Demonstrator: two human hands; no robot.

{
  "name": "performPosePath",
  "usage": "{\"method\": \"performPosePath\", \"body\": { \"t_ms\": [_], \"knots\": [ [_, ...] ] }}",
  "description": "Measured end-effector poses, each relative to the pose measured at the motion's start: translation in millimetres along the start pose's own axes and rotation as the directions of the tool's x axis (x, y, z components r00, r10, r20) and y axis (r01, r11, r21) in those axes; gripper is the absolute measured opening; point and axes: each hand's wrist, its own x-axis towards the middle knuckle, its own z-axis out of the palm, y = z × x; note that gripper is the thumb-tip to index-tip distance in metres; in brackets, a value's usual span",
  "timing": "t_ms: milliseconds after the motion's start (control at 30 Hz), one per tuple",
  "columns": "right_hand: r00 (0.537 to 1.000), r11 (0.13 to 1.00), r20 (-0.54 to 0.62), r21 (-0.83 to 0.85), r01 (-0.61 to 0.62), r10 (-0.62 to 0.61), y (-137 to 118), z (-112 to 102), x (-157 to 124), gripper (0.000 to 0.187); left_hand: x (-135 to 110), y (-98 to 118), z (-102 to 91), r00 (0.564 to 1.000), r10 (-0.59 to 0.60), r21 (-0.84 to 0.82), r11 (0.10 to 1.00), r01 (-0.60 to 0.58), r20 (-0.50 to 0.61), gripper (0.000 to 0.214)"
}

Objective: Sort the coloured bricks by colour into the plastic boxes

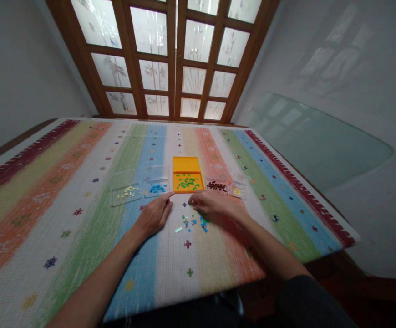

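Observation:
My left hand [155,212] rests on the cloth with its index finger stretched towards the near left corner of an orange box [174,178]. Its thumb stands apart from that finger, and I see nothing held. The box lies with its lid folded back and contains several small green pieces [188,181]. Just in front of it, my right hand [207,202] has its fingers bent together; whatever may be between the fingertips is hidden. Below the right hand lies a loose group of small building-brick-like pieces, with blue ones [203,224] and a pale studded strip [178,230].
Clear trays flank the box: one with cream pieces [128,192], one with blue pieces [157,187], one with dark brown pieces [216,186] and one with yellow pieces [236,192]. A striped tablecloth [92,218] covers the table. Wooden glazed doors [175,59] stand behind.

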Motion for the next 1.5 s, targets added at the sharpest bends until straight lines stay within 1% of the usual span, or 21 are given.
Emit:
{"method": "performPosePath", "body": {
  "t_ms": [133, 267, 400, 500, 600, 700, 833, 1033, 1267, 1367, 1500],
  "knots": [
    [1.0, 0.998, -0.001, -0.056, -0.025, 0.025, -5, 2, 6, 0.02, 0, 1, -1.2, 1.0, 0.022, 0.013, 1.0, -0.023, 0.022, 0.032],
    [0.998, 0.989, 0.001, -0.131, -0.064, 0.065, -15, -1, 7, 0.017, 1, 2, -1.4, 0.998, 0.045, 0.015, 0.999, -0.045, 0.032, 0.032],
    [0.996, 0.984, -0.004, -0.154, -0.088, 0.088, -22, 0, 6, 0.016, 1, 2, -0.3, 0.998, 0.061, 0.011, 0.998, -0.061, 0.022, 0.033],
    [0.997, 0.987, -0.013, -0.14, -0.078, 0.077, -18, 1, 7, 0.017, 1, 1, 1.1, 0.996, 0.082, 0.028, 0.996, -0.082, 0.018, 0.03],
    [0.997, 0.99, -0.044, -0.12, -0.075, 0.07, -11, -5, 13, 0.015, 0, 0, 2.0, 0.996, 0.082, 0.033, 0.996, -0.083, 0.024, 0.029],
    [0.992, 0.989, -0.09, -0.105, -0.101, 0.092, -5, -17, 25, 0.013, 0, -1, 2.4, 0.997, 0.074, 0.02, 0.997, -0.074, 0.032, 0.029],
    [0.986, 0.983, -0.115, -0.125, -0.132, 0.118, 0, -28, 47, 0.018, 1, 0, 2.4, 0.996, 0.08, 0.021, 0.997, -0.081, 0.047, 0.029],
    [0.984, 0.972, -0.114, -0.173, -0.156, 0.137, -1, -25, 73, 0.026, 2, 1, 1.0, 0.995, 0.085, 0.046, 0.995, -0.087, 0.047, 0.028],
    [0.99, 0.964, -0.074, -0.232, -0.131, 0.116, -3, -26, 82, 0.03, 0, -1, 2.1, 0.995, 0.09, 0.055, 0.994, -0.093, 0.05, 0.027],
    [0.99, 0.971, -0.107, -0.207, -0.117, 0.097, 3, -23, 83, 0.03, 0, -1, 2.9, 0.994, 0.095, 0.062, 0.993, -0.098, 0.06, 0.026],
    [0.98, 0.992, -0.198, -0.115, -0.056, 0.032, 15, -19, 83, 0.031, 0, -1, 2.4, 0.993, 0.096, 0.057, 0.993, -0.1, 0.063, 0.026]
  ]
}}
